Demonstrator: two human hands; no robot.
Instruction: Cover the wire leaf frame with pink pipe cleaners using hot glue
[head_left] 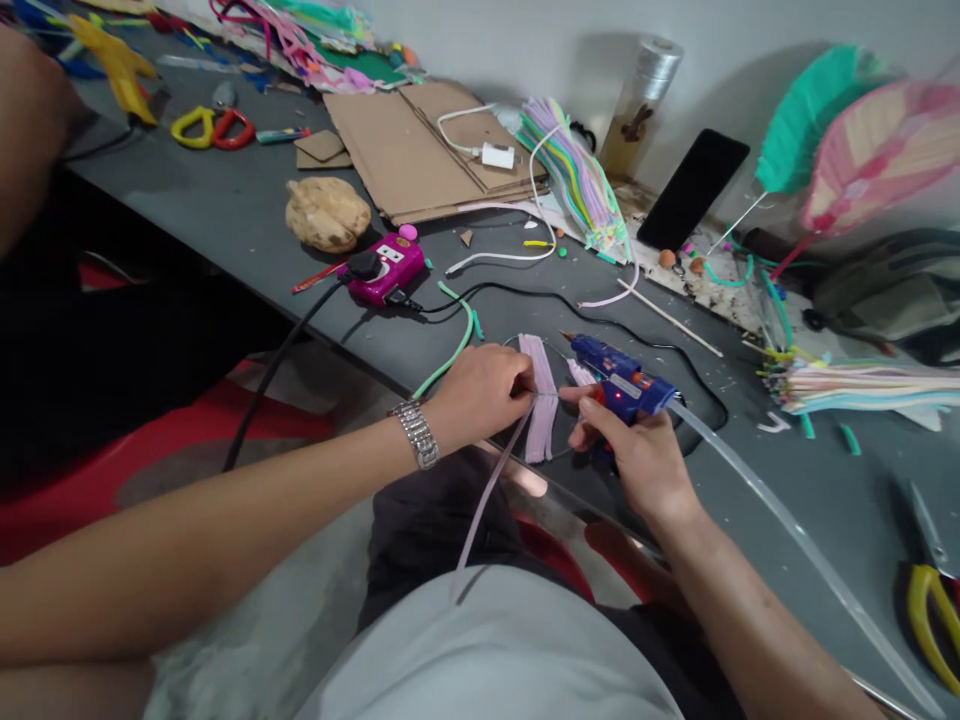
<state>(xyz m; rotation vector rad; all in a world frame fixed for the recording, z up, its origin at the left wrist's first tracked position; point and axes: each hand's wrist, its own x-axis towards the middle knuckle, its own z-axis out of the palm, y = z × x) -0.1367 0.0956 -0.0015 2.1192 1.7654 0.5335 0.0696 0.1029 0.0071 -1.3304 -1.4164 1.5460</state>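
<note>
My left hand point(484, 395), with a metal watch point(416, 434) on its wrist, is closed in a pinch on a pale lilac pipe cleaner point(487, 497) that hangs toward my lap. Beside its fingertips is a flat panel of lilac pipe cleaners point(540, 435), with a thin wire across it. My right hand point(649, 455) holds a blue hot glue gun point(619, 377), its nozzle pointing up and left and a red light glowing. The right index fingertip reaches toward the wire. A clear glue stick point(787, 530) runs out of the gun's back. Another lilac piece point(580, 374) shows partly behind the gun.
Left of my hands lies a magenta power adapter point(386, 270) with black cords. Cardboard point(420, 150), a bundle of pastel pipe cleaners point(574, 175) and a phone point(694, 188) are farther back. Scissors point(930, 590) lie right. Another person's arm point(30, 130) shows at left.
</note>
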